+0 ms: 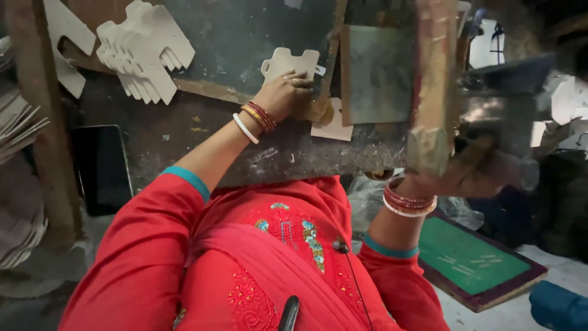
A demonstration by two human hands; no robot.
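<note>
Left hand resting just above centre of the frame, fingers curled and pressed down flat on a pale die-cut cardboard piece. Cream-coloured, flat, with small tabs and notches along its upper edge and rounded shoulders at the sides; lower part hidden under the fingers. Lying on a dark, scuffed work surface, against a brownish vertical strip at its right side. Red, gold and white bangles at the wrist, red sleeve with a teal cuff further down.

Right hand at right of centre, blurred, wrapped around a worn handle rising to the top of the frame; fingers closed on it, exact grip hard to make out. Red and white bangles here too.

At upper left, a fanned stack of same-shaped cut-outs, pale and notched like the one under the fingers. Another pale offcut just below and right of the left hand. Black phone lying at middle left. Green mat with dark red border at lower right. Layered card sheets along the left edge.
</note>
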